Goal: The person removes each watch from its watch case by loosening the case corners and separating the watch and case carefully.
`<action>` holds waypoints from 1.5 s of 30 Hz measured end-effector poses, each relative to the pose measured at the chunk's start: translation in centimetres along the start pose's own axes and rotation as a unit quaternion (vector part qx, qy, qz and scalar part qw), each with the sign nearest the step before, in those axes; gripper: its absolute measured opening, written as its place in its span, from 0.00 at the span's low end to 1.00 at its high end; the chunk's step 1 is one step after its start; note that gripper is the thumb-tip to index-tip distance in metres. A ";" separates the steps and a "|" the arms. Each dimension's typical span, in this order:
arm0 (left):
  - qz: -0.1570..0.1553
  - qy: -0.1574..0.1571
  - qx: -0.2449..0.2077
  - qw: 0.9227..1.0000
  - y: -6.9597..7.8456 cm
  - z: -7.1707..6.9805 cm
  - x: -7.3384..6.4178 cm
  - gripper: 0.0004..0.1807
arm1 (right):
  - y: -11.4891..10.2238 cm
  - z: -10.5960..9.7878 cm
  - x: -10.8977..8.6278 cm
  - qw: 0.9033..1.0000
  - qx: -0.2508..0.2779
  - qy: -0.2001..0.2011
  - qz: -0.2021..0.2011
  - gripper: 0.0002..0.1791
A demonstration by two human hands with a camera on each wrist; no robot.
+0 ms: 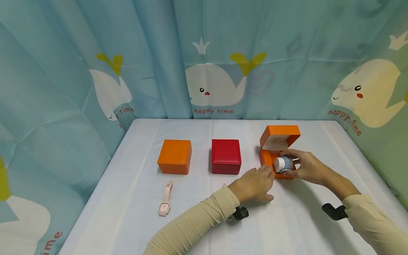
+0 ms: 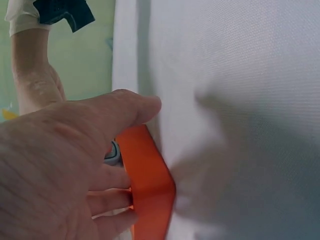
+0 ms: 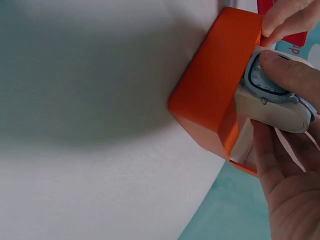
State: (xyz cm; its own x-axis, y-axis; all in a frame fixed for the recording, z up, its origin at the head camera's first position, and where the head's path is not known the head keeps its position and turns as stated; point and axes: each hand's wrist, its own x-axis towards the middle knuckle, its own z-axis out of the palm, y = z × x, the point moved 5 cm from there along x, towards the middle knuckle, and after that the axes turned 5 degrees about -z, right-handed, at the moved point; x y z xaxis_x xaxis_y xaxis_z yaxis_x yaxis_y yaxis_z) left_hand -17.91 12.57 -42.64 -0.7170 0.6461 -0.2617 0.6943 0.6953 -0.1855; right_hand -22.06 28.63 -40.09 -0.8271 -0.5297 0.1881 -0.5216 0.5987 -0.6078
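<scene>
A watch with a pale blue strap [image 3: 266, 80], wrapped round a white watch cushion [image 1: 279, 164], tilts over the opened orange watch box [image 1: 266, 158]. My right hand [image 1: 310, 169] grips the watch and cushion, the thumb across the dial and the fingers beneath. At the box's near left corner, my left hand [image 1: 256, 182] touches the rim with fairly straight fingers; its thumb [image 2: 135, 107] reaches out apart from them. The orange front wall [image 2: 147, 182] shows beside those fingers in the left wrist view. The box's lid stands raised at the back.
Left of the opened box sit a closed red box [image 1: 226, 156] and a closed orange box [image 1: 174, 156]. A pink watch [image 1: 165, 203] lies in front of the latter. Another watch [image 1: 230, 217] is partly hidden by the left sleeve. A whale-print curtain [image 1: 153, 71] borders the table.
</scene>
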 end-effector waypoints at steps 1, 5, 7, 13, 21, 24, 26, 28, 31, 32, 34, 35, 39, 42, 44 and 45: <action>0.000 0.003 0.002 1.000 0.0 0.0 0.0 0.45 | 0.0 0.0 -0.1 1.000 -0.003 0.006 -0.006 0.35; -0.001 0.015 0.004 1.000 -0.1 -0.1 0.0 0.44 | -0.3 0.1 -0.3 0.999 -0.010 0.027 -0.031 0.35; 0.000 0.017 -0.002 1.000 -0.2 -0.1 0.0 0.43 | -0.4 0.1 -0.4 0.999 -0.012 0.034 -0.041 0.36; 0.009 0.037 -0.002 0.999 -0.3 -0.1 0.1 0.39 | -0.7 0.2 -0.8 0.995 -0.034 0.063 -0.068 0.38; 0.021 0.054 -0.021 0.998 -0.8 -0.1 0.4 0.35 | -1.5 -1.1 -1.1 0.988 -0.047 0.131 -0.066 0.38; 0.030 0.047 -0.050 0.997 -1.4 0.1 0.5 0.35 | -1.5 -1.1 -1.3 0.990 -0.046 0.125 -0.052 0.37; 0.036 0.046 -0.081 0.995 -1.7 0.2 0.6 0.36 | -1.6 -1.0 -1.4 0.990 -0.045 0.123 -0.047 0.37; 0.037 0.046 -0.118 0.991 -2.0 0.1 0.6 0.37 | -1.8 -1.0 -1.5 0.990 -0.038 0.123 -0.049 0.38; 0.038 0.067 -0.172 0.982 -2.5 -0.1 0.4 0.37 | -2.4 -1.2 -1.7 0.989 -0.029 0.130 -0.061 0.38; 0.038 0.078 -0.186 0.979 -2.7 -0.2 0.3 0.36 | -2.6 -1.3 -1.7 0.989 -0.025 0.132 -0.065 0.38; 0.040 0.102 -0.200 0.974 -3.0 -0.5 0.1 0.32 | -2.9 -1.5 -1.8 0.988 -0.025 0.136 -0.069 0.37; 0.040 0.116 -0.209 0.970 -3.2 -0.6 0.0 0.31 | -2.9 -1.6 -1.8 0.988 -0.023 0.135 -0.069 0.38; 0.044 0.163 -0.227 0.959 -3.7 -1.1 -0.5 0.42 | -3.1 -1.7 -2.3 0.991 -0.020 0.124 -0.055 0.38; 0.053 0.190 -0.236 0.951 -3.9 -1.4 -0.8 0.50 | -3.2 -1.6 -2.6 0.993 -0.019 0.109 -0.043 0.38; 0.062 0.209 -0.236 0.947 -3.9 -1.5 -1.0 0.51 | -3.2 -1.4 -2.7 0.994 -0.011 0.101 -0.033 0.37; 0.067 0.216 -0.238 0.945 -3.9 -1.6 -1.1 0.51 | -3.3 -1.4 -2.8 0.995 -0.009 0.098 -0.028 0.37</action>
State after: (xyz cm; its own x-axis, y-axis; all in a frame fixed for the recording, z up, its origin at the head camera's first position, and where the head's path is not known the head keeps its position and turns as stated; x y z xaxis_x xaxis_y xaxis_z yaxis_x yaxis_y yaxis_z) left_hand -19.91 9.59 -40.15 -0.6541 0.7353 0.1771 0.7481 0.5944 0.2949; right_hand -18.32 29.00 -37.58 -0.8212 -0.4363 0.3679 -0.5694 0.5833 -0.5793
